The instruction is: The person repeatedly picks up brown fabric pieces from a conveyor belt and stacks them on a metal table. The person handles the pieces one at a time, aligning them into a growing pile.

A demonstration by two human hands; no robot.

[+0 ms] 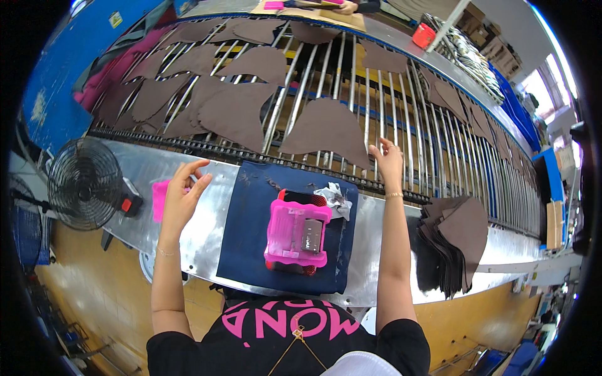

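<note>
Raised above the metal table, my left hand [184, 193] has its fingers apart and holds nothing. A bright pink piece [161, 199] lies beside it. My right hand [389, 164] is at the near edge of the rack, its fingers loosely bent and apart. Close by its thumb is the corner of a brown, bell-shaped flat piece [329, 130] lying on the metal rods; whether they touch is hard to see. Between my arms a pink plastic frame [285, 233] with a metal block [311, 235] rests on a dark blue sheet [241, 235], next to crumpled white tissue [335, 202].
A rod conveyor [401, 119] runs across the far side, carrying several brown pieces [232, 109]. To my right, a stack of brown pieces [453, 241] overhangs the table [370, 250]. A black fan [84, 183] stands left. Another person's hand [347, 7] shows at the top.
</note>
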